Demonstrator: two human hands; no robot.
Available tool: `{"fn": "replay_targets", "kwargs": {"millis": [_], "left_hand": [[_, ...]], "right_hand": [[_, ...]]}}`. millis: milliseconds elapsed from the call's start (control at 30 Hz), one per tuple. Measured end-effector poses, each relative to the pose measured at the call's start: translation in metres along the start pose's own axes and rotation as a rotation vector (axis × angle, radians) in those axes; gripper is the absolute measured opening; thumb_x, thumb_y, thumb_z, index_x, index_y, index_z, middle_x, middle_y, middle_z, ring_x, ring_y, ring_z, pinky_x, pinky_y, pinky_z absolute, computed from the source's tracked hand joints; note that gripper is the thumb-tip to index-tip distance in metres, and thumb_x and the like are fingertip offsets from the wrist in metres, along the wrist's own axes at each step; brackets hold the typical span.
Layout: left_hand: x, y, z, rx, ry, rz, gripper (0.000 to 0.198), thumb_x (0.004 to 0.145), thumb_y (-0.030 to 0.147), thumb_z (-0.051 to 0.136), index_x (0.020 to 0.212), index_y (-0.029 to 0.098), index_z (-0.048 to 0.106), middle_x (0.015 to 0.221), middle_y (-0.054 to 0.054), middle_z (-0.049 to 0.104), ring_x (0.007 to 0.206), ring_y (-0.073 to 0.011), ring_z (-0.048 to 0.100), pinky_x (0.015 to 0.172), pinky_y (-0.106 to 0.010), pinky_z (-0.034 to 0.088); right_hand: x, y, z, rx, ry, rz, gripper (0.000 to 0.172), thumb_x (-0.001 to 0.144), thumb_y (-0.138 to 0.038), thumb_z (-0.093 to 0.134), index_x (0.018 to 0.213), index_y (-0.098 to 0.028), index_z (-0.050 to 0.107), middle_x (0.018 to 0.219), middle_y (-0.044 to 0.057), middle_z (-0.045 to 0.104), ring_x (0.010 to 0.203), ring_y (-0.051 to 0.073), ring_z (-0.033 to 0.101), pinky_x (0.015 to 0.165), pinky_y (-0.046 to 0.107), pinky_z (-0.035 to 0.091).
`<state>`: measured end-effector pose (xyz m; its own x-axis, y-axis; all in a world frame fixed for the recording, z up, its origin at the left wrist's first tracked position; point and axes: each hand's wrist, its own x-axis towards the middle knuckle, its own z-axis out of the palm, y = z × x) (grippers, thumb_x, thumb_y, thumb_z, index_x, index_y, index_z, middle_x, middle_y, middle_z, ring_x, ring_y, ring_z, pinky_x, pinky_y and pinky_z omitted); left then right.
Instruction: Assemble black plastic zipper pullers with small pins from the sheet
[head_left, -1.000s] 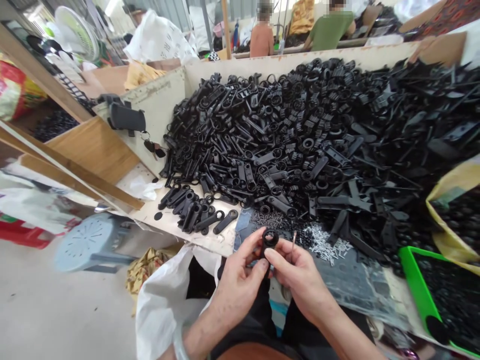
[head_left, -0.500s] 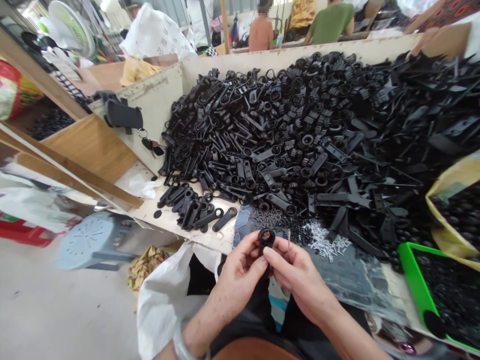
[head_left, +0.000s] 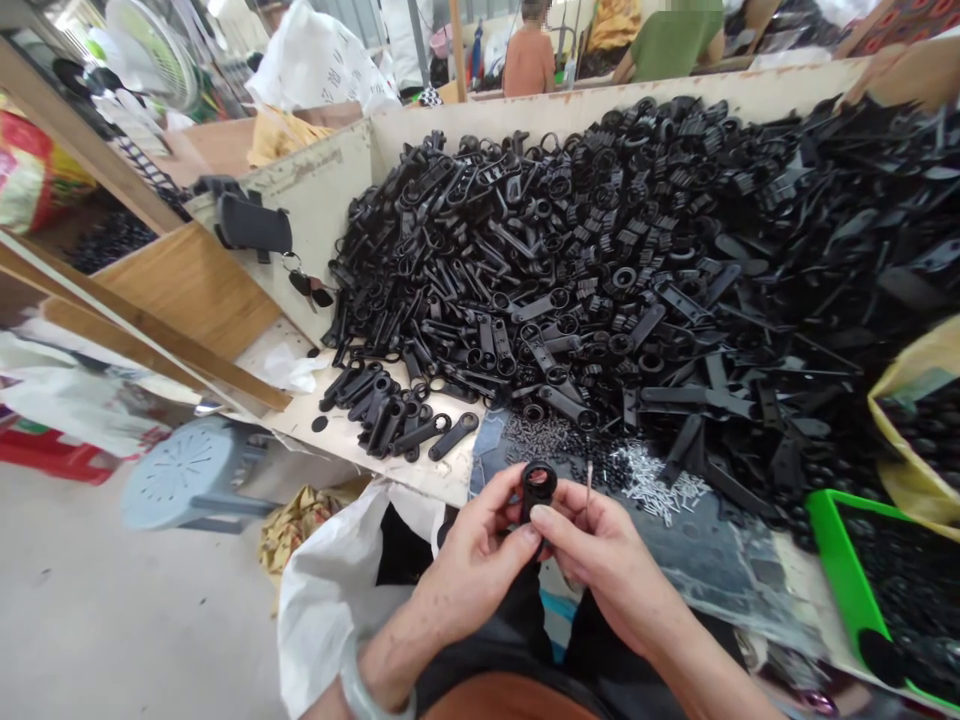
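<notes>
A black plastic part with a ring-shaped end (head_left: 538, 482) is held upright between both hands, in front of my lap. My left hand (head_left: 480, 560) closes on its left side, thumb across the lower front. My right hand (head_left: 600, 545) pinches it from the right with the thumb. A thin metal rod (head_left: 589, 478) sticks up from between the right fingers; its lower end is hidden. Just beyond the hands lie small silver pins (head_left: 656, 482) and small dark grey pieces (head_left: 536, 440) on a dark mat (head_left: 705, 560).
A large heap of black plastic parts (head_left: 540, 250) fills the bench. A smaller pile of black arms (head_left: 394, 410) lies front left. A green tray (head_left: 832, 550) stands at right, a white sack (head_left: 322, 600) below left, a blue stool (head_left: 176, 475) on the floor. Two people sit beyond.
The view has shifted slightly, so the scene sits a little further right. Both hands keep their hold on the black part, with little visible movement.
</notes>
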<state>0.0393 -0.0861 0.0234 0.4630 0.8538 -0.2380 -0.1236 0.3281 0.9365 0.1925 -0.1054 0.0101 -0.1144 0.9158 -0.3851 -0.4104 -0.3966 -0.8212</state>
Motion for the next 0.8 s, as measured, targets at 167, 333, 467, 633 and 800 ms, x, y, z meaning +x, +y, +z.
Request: {"fn": "replay_targets", "kwargs": {"millis": [167, 333, 467, 633, 800], "left_hand": [[-0.001, 0.001, -0.001, 0.0, -0.017, -0.041, 0.043, 0.091, 0.031, 0.07, 0.131, 0.023, 0.058, 0.111, -0.008, 0.072, 0.103, -0.022, 0.067, 0.086, -0.031, 0.056], [-0.004, 0.003, 0.0, -0.047, -0.022, -0.058, 0.04, 0.088, 0.029, 0.073, 0.125, 0.024, 0.06, 0.115, -0.007, 0.069, 0.101, -0.0204, 0.066, 0.083, -0.029, 0.057], [-0.008, 0.004, 0.0, -0.052, -0.021, -0.083, 0.042, 0.086, 0.028, 0.075, 0.126, 0.023, 0.061, 0.117, -0.008, 0.069, 0.106, -0.0218, 0.066, 0.088, -0.031, 0.056], [-0.01, -0.001, 0.001, 0.024, -0.012, -0.031, 0.038, 0.09, 0.025, 0.07, 0.127, 0.023, 0.064, 0.125, -0.008, 0.068, 0.115, -0.0233, 0.065, 0.097, -0.033, 0.054], [-0.009, 0.001, 0.003, 0.106, 0.04, -0.04, 0.028, 0.087, 0.026, 0.074, 0.114, 0.021, 0.068, 0.104, -0.003, 0.069, 0.094, -0.0168, 0.064, 0.084, -0.026, 0.053]], "right_hand": [[-0.002, -0.003, -0.002, -0.063, -0.021, -0.012, 0.04, 0.075, -0.055, 0.085, 0.087, -0.017, 0.078, 0.054, -0.007, 0.043, 0.048, 0.006, 0.033, 0.045, 0.019, 0.035], [-0.005, -0.002, -0.005, -0.227, -0.061, -0.11, 0.038, 0.085, -0.054, 0.077, 0.087, -0.016, 0.077, 0.065, -0.001, 0.057, 0.055, 0.009, 0.044, 0.052, 0.022, 0.044], [-0.006, 0.0, -0.007, -0.31, -0.057, -0.162, 0.037, 0.088, -0.052, 0.073, 0.089, -0.016, 0.076, 0.069, 0.0, 0.06, 0.056, 0.01, 0.047, 0.053, 0.024, 0.045], [-0.006, 0.005, -0.009, -0.314, -0.037, -0.154, 0.037, 0.087, -0.053, 0.074, 0.096, -0.017, 0.076, 0.075, 0.003, 0.065, 0.062, 0.013, 0.053, 0.054, 0.024, 0.044], [-0.007, 0.009, -0.009, -0.248, -0.07, -0.072, 0.038, 0.088, -0.054, 0.074, 0.097, -0.017, 0.074, 0.08, 0.004, 0.068, 0.065, 0.014, 0.056, 0.056, 0.024, 0.047]]}}
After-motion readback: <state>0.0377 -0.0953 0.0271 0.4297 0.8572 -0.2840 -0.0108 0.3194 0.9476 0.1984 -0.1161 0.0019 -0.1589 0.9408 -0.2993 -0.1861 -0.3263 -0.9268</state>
